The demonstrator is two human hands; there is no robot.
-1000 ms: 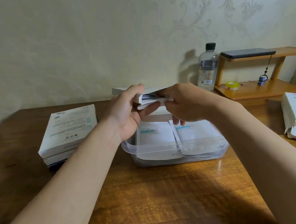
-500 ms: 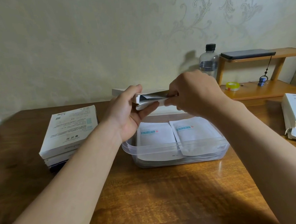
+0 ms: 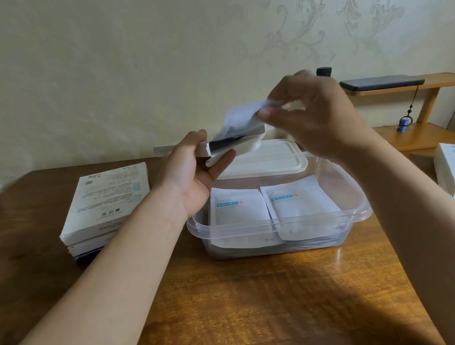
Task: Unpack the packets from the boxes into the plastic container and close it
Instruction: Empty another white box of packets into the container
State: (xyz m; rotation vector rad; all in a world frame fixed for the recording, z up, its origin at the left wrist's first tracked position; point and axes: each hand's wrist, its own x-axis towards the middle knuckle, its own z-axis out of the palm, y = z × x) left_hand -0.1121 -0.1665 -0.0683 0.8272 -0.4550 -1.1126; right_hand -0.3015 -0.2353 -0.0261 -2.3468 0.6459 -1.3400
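While the plastic container (image 3: 282,224) sits open on the table (image 3: 247,296) with packets (image 3: 239,213) lying flat inside, the left hand (image 3: 195,175) above it has its grip clamped on an open box (image 3: 234,143), and the right hand (image 3: 316,118) pinches in its grip a blurred packet (image 3: 240,116) at the box mouth; the lid (image 3: 264,160) lies behind.

Dim, soft light; arm shadows fall across the counter (image 3: 263,309), the right hand (image 3: 316,118) is motion-blurred, and edges bow wide-angle.

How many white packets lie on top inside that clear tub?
2: the left packet and the right packet, side by side in the plastic container; more may hide underneath.
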